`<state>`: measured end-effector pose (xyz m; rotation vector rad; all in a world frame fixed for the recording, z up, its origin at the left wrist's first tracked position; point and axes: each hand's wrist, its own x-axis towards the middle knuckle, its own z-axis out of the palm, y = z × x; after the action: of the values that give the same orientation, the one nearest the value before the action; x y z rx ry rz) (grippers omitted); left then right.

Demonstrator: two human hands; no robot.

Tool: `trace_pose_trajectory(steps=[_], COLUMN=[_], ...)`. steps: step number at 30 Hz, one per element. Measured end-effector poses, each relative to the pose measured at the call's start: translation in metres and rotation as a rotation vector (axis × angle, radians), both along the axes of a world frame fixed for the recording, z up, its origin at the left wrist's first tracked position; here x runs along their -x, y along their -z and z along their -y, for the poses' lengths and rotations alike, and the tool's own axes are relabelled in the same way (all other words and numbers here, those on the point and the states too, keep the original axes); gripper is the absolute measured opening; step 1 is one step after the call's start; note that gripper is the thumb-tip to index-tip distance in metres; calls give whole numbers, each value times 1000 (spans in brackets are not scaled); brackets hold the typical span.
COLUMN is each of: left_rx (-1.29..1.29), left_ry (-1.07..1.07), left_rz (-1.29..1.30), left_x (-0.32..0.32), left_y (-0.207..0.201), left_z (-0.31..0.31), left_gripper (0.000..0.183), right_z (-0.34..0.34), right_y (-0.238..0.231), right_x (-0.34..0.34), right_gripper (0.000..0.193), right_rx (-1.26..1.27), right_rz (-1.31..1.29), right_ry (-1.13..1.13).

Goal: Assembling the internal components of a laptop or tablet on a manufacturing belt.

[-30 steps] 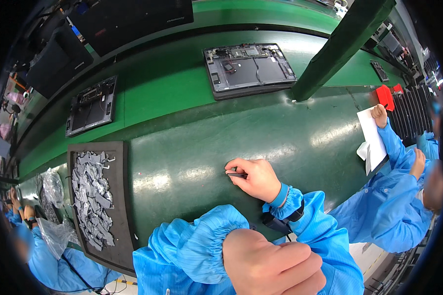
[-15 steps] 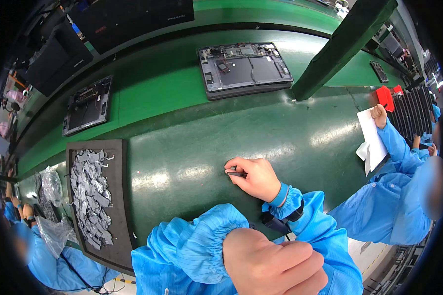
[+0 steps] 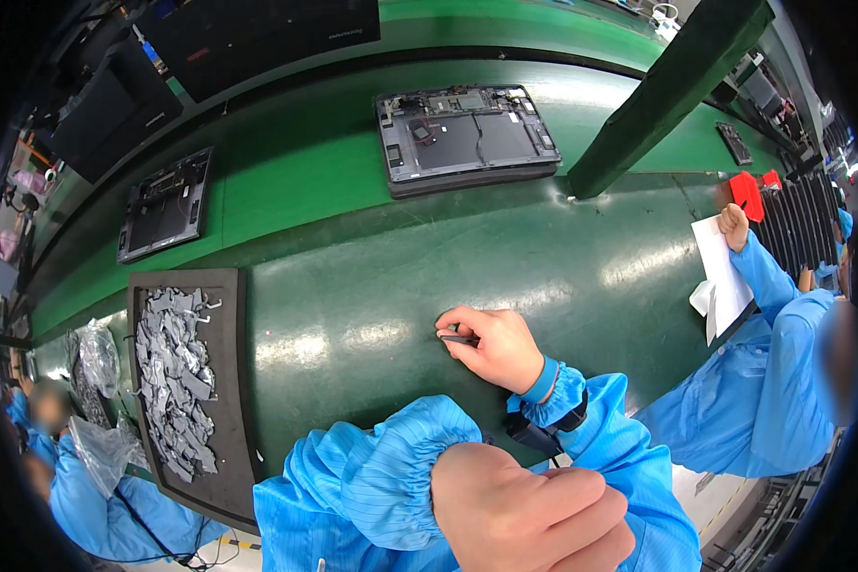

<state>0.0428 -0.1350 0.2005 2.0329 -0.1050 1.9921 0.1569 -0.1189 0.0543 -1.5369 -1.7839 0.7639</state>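
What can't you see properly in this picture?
Head view:
- The small dark tool: the right hand covers most of it, so its kind is unclear.
- The left hand: cut off by the lower edge; whether its fist holds anything is hidden.
- The grey pieces in the black tray: too small to tell apart.
- The co-worker's paper: its front is turned away.

The open laptop [image 3: 465, 138] on the belt [image 3: 286, 195] slid left, from beside the post [image 3: 672, 91] toward the middle of the belt's far side. The smaller chassis [image 3: 165, 202] behind it also drifted left, nearer the picture's edge. At far right, the co-worker's hand [image 3: 733, 227] crept a little lower and closer along the white sheet [image 3: 722, 272].
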Motion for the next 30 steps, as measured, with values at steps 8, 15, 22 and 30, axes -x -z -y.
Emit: trace_pose_trajectory(steps=[8,15,22,30], left_rx=[-76,46,-28,311], left_ry=[21,-32,90,170], left_rz=[29,71,-475,-483], left_x=[-2,-4,18,-6], left_y=[2,-2,-13,19], left_z=[-2,6,-41,-87], left_gripper=[26,25,23,25], right_z=[-3,-3,3,-6], right_y=[0,3,10,46], right_x=[-1,1,-2,-13], right_gripper=[14,14,15,17], right_rx=[12,-19,-4,-275], right_rz=[21,-1,-133,122], right_ry=[-1,0,-11,-10])
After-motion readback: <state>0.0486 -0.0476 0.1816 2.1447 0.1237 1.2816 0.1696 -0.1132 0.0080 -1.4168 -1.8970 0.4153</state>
